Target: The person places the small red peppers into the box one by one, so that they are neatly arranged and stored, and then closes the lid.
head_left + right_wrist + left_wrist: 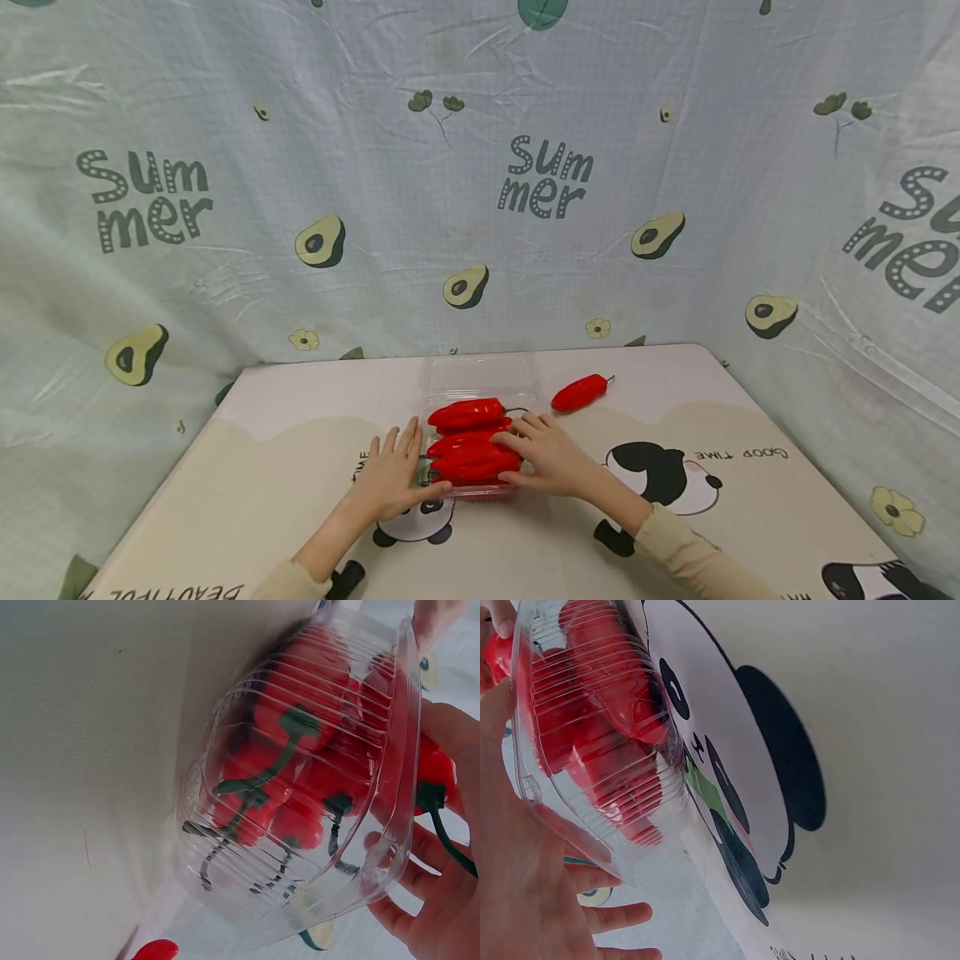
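A clear plastic container (483,492) full of red chili peppers (467,414) stands on the table, its transparent lid (480,371) folded back behind it. My left hand (390,479) rests at the container's left side, fingers straight and spread, with the thumb along the front rim. At the right end of the pile, my right hand (551,454) grips a red chili pepper (474,463) lying on top, thumb in front and fingers behind. Through the ribbed wall in the right wrist view, several peppers (304,697) show green stems.
One loose red chili pepper (580,393) lies on the table right of the lid. The table's cover (300,492) is printed with pandas and words. A pale curtain (390,183) with avocado prints hangs behind the table and along its sides.
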Demonstrator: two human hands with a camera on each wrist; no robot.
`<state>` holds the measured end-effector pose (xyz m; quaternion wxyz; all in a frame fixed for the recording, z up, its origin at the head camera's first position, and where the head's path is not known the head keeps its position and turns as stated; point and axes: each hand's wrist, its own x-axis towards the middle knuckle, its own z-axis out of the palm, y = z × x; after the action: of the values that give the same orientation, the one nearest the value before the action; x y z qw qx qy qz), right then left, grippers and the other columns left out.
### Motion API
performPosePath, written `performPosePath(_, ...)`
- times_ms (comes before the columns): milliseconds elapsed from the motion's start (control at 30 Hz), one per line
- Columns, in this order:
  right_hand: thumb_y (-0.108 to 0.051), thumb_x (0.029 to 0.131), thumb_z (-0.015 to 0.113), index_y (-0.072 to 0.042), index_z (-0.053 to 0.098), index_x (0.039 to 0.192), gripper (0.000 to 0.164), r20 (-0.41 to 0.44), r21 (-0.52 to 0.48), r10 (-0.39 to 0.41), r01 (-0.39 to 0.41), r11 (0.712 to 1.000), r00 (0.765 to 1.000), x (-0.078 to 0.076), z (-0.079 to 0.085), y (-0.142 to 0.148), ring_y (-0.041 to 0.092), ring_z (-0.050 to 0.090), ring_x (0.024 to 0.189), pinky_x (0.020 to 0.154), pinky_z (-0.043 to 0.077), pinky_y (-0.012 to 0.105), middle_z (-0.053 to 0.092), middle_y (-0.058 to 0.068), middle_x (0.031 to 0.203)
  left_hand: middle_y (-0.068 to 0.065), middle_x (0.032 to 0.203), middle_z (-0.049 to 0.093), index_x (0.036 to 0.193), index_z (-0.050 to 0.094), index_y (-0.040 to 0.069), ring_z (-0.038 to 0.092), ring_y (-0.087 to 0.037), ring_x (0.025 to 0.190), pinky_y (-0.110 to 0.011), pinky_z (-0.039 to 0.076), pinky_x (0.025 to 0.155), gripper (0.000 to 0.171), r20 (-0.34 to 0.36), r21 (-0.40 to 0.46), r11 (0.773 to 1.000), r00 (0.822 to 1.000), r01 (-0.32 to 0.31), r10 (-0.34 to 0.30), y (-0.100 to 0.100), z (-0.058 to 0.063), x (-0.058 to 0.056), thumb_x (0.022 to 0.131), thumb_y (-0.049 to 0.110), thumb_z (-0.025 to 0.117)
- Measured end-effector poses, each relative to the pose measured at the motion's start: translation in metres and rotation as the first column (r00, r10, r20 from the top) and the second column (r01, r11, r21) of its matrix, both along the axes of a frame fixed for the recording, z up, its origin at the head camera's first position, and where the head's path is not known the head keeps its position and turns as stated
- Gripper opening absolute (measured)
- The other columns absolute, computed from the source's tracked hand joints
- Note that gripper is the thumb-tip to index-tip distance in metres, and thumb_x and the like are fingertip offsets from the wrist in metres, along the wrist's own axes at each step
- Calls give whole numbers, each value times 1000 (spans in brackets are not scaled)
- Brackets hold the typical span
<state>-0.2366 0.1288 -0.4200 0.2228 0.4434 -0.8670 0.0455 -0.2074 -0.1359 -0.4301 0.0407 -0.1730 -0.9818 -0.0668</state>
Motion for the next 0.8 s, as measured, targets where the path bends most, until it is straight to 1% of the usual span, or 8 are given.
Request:
performPosePath(267, -48, 78, 60, -26, 56, 113, 42, 2, 59, -33, 33, 998, 999, 5, 2, -2, 11, 44, 98, 82, 39, 29, 56, -6, 98, -18, 146, 25, 138, 28, -3, 31, -42, 127, -61, 23, 99, 95, 2, 5, 1000, 1000, 4, -4, 0, 0, 0, 76, 68, 44)
performPosePath(400, -46, 78, 61, -25, 56, 113, 41, 16, 54, -42, 41, 998, 999, 5, 3, -3, 11, 45, 97, 81, 40, 30, 55, -5, 96, -18, 145, 25, 138, 28, -3, 31, -42, 127, -62, 23, 99, 95, 1, 6, 1000, 1000, 4, -4, 0, 0, 0, 76, 68, 44)
performPosePath(600, -42, 77, 63, -25, 55, 113, 41, 30, 40, -58, 57, 998, 998, 1, 1, -4, 12, 43, 97, 80, 40, 30, 53, -4, 95, -18, 146, 25, 138, 28, -3, 31, -43, 127, -62, 23, 99, 95, -1, 12, 1000, 1000, 4, -4, 0, -1, -1, 76, 68, 45)
performPosePath(800, -42, 78, 61, -25, 54, 113, 39, 38, 32, -73, 71, 997, 997, -3, -3, -2, 11, 43, 95, 79, 40, 29, 52, -4, 96, -18, 146, 25, 138, 28, -3, 31, -43, 127, -62, 22, 99, 96, 4, 7, 1000, 1000, 1, -1, 0, -2, 0, 76, 69, 43)
